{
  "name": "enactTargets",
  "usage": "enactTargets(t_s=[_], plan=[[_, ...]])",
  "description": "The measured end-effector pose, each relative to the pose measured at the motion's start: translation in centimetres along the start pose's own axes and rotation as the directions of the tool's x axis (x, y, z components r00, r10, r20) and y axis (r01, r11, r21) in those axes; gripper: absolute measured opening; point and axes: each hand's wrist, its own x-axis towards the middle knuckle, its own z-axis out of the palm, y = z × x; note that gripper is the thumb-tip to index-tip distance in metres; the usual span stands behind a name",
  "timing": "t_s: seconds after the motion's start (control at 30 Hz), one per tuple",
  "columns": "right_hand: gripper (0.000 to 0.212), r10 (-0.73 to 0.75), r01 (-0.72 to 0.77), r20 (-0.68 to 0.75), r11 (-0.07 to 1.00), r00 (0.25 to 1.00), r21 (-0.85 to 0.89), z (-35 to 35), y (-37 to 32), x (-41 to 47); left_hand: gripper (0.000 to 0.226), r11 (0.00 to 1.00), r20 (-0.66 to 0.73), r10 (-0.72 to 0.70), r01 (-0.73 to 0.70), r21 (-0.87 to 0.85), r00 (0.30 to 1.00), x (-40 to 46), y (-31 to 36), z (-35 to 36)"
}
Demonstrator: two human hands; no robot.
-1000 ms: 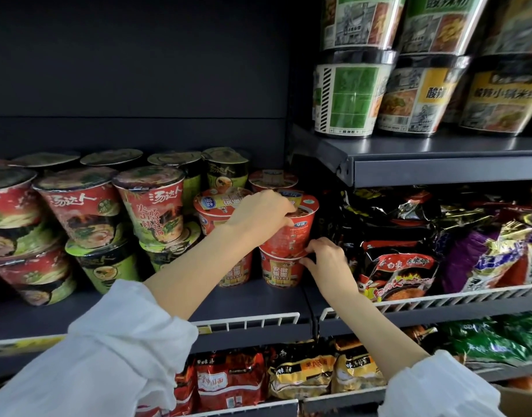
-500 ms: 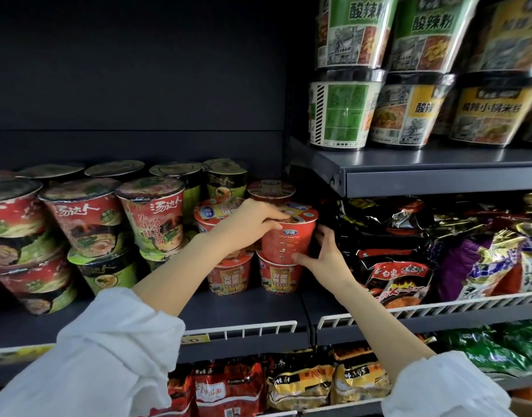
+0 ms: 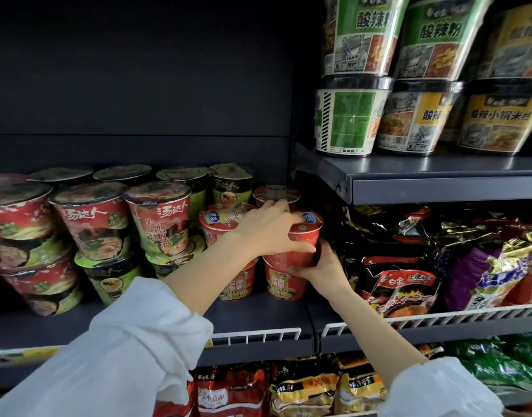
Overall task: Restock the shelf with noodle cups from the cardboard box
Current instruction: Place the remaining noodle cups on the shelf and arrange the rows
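A small red noodle cup (image 3: 302,249) stands stacked on another red cup (image 3: 284,284) at the right end of the dark middle shelf (image 3: 258,314). My left hand (image 3: 267,230) grips its left side and rim from above. My right hand (image 3: 322,266) holds its lower right side, fingers curled round the base. Beside it to the left sits another stacked pair of red cups (image 3: 221,219), and one more cup lid (image 3: 275,192) shows behind. The cardboard box is out of view.
Larger red and green noodle cups (image 3: 158,218) fill the shelf's left part in stacks. Noodle packets (image 3: 406,284) crowd the right bay behind a white wire rail (image 3: 439,319). Big green and yellow bowls (image 3: 346,121) stand on the upper right shelf. More packets (image 3: 231,395) lie below.
My right hand slid from the lower cup up to the base of the top cup. My left hand stayed on the cup's top. The view moved closer and tilted upward.
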Motion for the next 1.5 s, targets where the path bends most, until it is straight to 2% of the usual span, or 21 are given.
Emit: enactTargets(t_s=[0.07,0.2,0.33,0.43,0.53,0.63,0.77,0.83,0.93,1.0,1.17,1.23,1.3,1.37,1.5], plan=[[0.09,0.02,-0.017,0.024,0.996,1.0,-0.093,0.1,0.3,0.2,0.059,0.999,-0.008,0.04,-0.04,0.028,0.999,0.5,-0.1,-0.1],[0.076,0.02,-0.019,0.005,0.991,1.0,-0.133,0.0,0.9,0.7,0.046,0.946,0.059,0.129,-0.105,-0.305,0.99,0.7,-1.0,-0.3],[0.079,0.072,-0.063,0.064,0.988,0.995,-0.139,0.4,1.1,1.1,0.044,0.902,0.09,0.133,-0.083,-0.425,0.987,0.2,-1.9,-0.6],[0.102,0.103,-0.098,0.077,0.992,0.992,-0.074,1.5,1.0,1.0,0.044,0.904,0.092,0.123,-0.074,-0.421,0.988,0.3,-2.3,-0.6],[0.108,0.114,-0.114,-0.004,0.993,0.993,-0.036,2.6,0.9,0.6,0.044,0.915,0.102,0.095,-0.046,-0.401,0.99,0.1,-2.4,-0.5],[0.106,0.084,-0.085,-0.044,0.996,0.995,-0.021,2.7,1.3,0.5,0.044,0.934,0.085,0.063,-0.029,-0.355,0.994,0.0,-2.0,-0.7],[0.094,0.047,-0.047,0.013,0.999,0.999,-0.001,1.8,1.7,0.9,0.065,0.979,0.032,0.02,-0.013,-0.206,0.999,0.8,-0.7,-0.4],[0.086,0.046,-0.048,0.052,0.998,0.998,0.05,1.3,1.8,1.1,0.057,0.986,0.058,0.065,-0.056,-0.155,0.996,1.3,-0.8,-0.6],[0.095,0.057,-0.068,0.107,0.992,0.993,0.104,0.6,2.4,1.2,0.047,0.974,0.154,0.096,-0.06,-0.22,0.983,1.2,-2.0,-1.1],[0.103,0.073,-0.087,0.116,0.989,0.991,0.118,0.5,2.7,1.2,0.044,0.961,0.167,0.086,-0.038,-0.274,0.982,0.9,-2.3,-1.0],[0.116,0.057,-0.06,0.061,0.997,0.997,0.044,2.0,2.5,0.9,0.049,0.958,0.031,0.021,-0.011,-0.285,0.999,1.5,-1.2,0.3],[0.111,0.057,-0.059,0.039,0.996,0.998,0.067,2.0,2.4,0.9,0.05,0.965,0.018,0.031,-0.025,-0.261,0.999,1.8,-1.0,0.4],[0.102,0.055,-0.061,0.053,0.993,0.997,0.105,1.7,2.2,1.1,0.053,0.968,0.074,0.083,-0.062,-0.244,0.994,1.9,-1.1,0.2],[0.096,0.058,-0.066,0.084,0.992,0.995,0.103,1.3,2.2,1.4,0.05,0.952,0.125,0.126,-0.085,-0.294,0.984,1.6,-1.6,-0.2],[0.088,0.066,-0.083,0.155,0.991,0.986,0.101,0.5,2.0,1.6,0.046,0.918,0.13,0.095,-0.036,-0.394,0.987,0.9,-2.8,-0.5]])
